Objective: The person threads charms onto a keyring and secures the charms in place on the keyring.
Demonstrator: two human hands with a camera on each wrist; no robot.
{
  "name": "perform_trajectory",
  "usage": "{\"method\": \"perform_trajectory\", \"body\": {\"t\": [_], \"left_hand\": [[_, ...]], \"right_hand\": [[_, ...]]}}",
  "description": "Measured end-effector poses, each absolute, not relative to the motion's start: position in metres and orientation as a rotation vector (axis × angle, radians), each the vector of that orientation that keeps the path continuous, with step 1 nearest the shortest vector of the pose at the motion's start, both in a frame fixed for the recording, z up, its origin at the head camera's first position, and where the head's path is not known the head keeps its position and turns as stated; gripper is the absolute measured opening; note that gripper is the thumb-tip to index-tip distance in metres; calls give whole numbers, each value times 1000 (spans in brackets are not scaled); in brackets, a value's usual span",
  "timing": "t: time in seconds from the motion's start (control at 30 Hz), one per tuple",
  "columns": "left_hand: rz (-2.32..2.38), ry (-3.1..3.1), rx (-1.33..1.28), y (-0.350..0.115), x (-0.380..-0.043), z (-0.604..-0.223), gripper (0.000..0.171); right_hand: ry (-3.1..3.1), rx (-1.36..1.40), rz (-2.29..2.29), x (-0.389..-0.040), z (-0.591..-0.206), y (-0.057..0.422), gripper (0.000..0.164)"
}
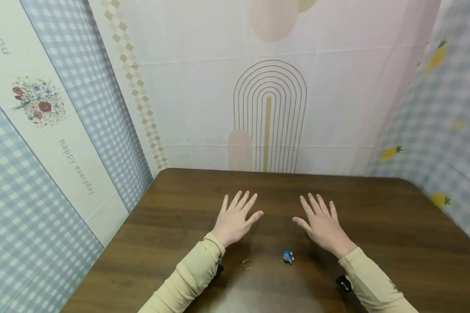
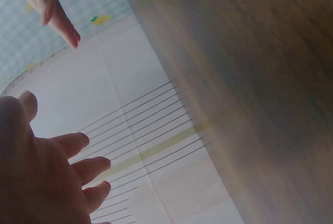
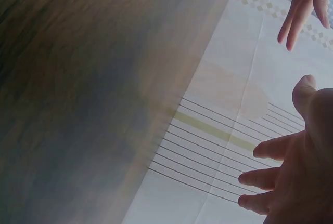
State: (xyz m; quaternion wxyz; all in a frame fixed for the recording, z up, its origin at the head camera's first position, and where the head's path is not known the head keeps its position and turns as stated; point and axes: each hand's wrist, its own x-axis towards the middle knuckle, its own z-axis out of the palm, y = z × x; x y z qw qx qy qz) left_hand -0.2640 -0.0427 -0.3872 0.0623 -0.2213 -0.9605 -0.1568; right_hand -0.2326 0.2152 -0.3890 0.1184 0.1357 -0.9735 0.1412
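Hands (image 1: pixel 235 221) (image 1: pixel 325 227), two, both spread, above one table (image 1: pixel 160 230), one ring (image 1: pixel 243 264), one blue trinket (image 1: pixel 287 256)

Soft glare pales the near tabletop (image 1: pixel 258 295), while both wrist views look dimmer and hazy.

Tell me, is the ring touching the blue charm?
Apart. The head view shows a strip of table between the ring and the blue charm.
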Motion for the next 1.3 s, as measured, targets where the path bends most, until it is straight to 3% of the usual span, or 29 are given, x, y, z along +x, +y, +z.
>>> {"method": "perform_trajectory", "body": {"t": [0.17, 0.3, 0.53, 0.63, 0.77, 1.3], "left_hand": [[-539, -2937, -758, -42, -271, -394, 68], [-597, -3052, -1024, -50, -281, -393, 71], [-651, -3156, -1460, -59, -291, -386, 51], [-634, -3186, -1559, -55, -290, -389, 44], [-547, -3235, -1610, -45, -284, -398, 38], [-280, -3248, -1402, -36, -270, -404, 25]], "right_hand": [[-2857, 411, 442, -237, -396, 216, 73], [-2909, 551, 558, -243, -398, 214, 63], [-2914, 1035, 637, -249, -400, 206, 21], [-2906, 1246, 584, -249, -405, 205, 12], [-2952, 1363, 521, -248, -411, 205, 14], [-2878, 1379, 429, -239, -416, 198, 20]]}}
